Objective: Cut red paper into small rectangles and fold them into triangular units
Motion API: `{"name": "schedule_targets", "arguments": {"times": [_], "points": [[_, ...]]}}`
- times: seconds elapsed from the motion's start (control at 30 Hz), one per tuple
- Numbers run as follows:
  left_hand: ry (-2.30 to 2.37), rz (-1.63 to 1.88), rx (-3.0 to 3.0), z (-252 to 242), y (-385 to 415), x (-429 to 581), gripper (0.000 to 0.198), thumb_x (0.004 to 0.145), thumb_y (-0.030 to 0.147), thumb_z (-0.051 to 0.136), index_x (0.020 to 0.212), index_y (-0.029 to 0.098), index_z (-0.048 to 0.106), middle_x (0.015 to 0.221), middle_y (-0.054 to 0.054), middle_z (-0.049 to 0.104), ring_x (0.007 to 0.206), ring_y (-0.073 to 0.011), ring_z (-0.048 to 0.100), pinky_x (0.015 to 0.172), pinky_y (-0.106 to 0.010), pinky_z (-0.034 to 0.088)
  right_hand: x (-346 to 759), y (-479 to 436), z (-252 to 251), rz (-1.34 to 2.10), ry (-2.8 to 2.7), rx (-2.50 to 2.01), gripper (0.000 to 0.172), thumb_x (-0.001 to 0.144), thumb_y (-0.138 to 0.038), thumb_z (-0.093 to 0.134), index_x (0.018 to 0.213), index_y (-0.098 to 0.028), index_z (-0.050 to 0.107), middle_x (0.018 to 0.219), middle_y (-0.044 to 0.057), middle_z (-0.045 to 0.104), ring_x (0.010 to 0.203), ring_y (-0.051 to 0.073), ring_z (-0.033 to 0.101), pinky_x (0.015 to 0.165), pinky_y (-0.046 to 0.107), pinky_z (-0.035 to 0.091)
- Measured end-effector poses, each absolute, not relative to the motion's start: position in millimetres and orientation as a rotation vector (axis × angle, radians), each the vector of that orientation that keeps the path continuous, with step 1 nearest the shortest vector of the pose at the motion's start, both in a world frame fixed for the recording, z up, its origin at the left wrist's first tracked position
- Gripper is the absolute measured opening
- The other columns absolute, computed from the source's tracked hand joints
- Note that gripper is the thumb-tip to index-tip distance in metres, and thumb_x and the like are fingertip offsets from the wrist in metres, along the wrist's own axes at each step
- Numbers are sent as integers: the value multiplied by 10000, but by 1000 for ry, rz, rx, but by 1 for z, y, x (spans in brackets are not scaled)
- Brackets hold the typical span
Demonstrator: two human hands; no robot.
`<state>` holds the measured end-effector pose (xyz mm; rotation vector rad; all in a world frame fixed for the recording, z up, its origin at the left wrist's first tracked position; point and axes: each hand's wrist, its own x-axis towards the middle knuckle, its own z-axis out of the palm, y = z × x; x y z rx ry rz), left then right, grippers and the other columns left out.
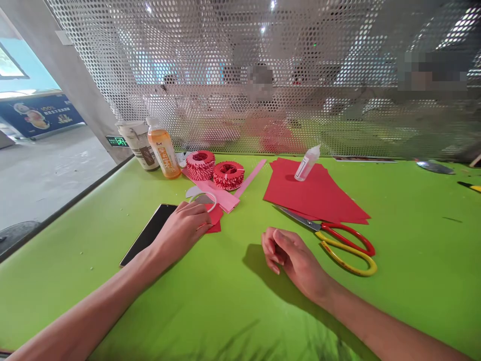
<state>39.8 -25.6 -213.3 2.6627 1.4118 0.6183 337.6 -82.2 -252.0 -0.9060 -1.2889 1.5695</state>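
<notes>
My left hand point(188, 220) is bent down over small red paper pieces point(215, 213), its fingers close together and the tips partly hidden. Whether it grips a piece cannot be made out. Just beyond those fingers lies a white ring point(214, 196), and a black phone point(152, 231) is partly under the wrist. My right hand point(295, 258) hovers above the green table, fingers loosely curled, with nothing visible in them. To its right, scissors point(319, 228) with one red and one yellow handle lie with their blade tip at the red paper sheets point(300, 193).
Two pleated red-and-pink paper rings point(201, 164) sit on pink paper strips point(221, 195). A drink bottle point(164, 150) and a white cup point(139, 145) stand at the back left. A small glue bottle point(307, 164) stands on the red sheets. A perforated metal screen point(225, 110) borders the table's far edge.
</notes>
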Motion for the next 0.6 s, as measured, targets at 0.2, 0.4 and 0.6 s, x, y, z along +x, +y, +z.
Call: {"name": "schedule_targets", "arguments": {"times": [0.2, 0.4, 0.6], "points": [[1446, 682, 2445, -211, -26, 42, 169, 743, 354, 775, 642, 258, 680, 677, 54, 688, 628, -190, 637, 602, -268, 419, 338, -81, -254, 1574, -1298, -914, 780, 1020, -963, 882, 724, -278, 654, 713, -66, 481, 603, 145, 382, 554, 316, 408], [1403, 798, 2249, -197, -32, 45, 182, 793, 395, 699, 684, 250, 703, 687, 48, 699, 615, -182, 610, 586, -257, 436, 339, -81, -256, 1552, -1302, -927, 755, 1024, -942, 896, 736, -282, 670, 705, -72, 477, 598, 150, 403, 556, 312, 420], [1106, 816, 1853, -183, -51, 69, 127, 819, 329, 691, 755, 220, 703, 667, 32, 670, 568, -162, 579, 518, -233, 440, 338, -89, -256, 1466, -1256, -1021, 540, 808, -576, 1218, 1174, -322, 913, 1081, 2, 800, 879, 214, 677, 689, 294, 564]]}}
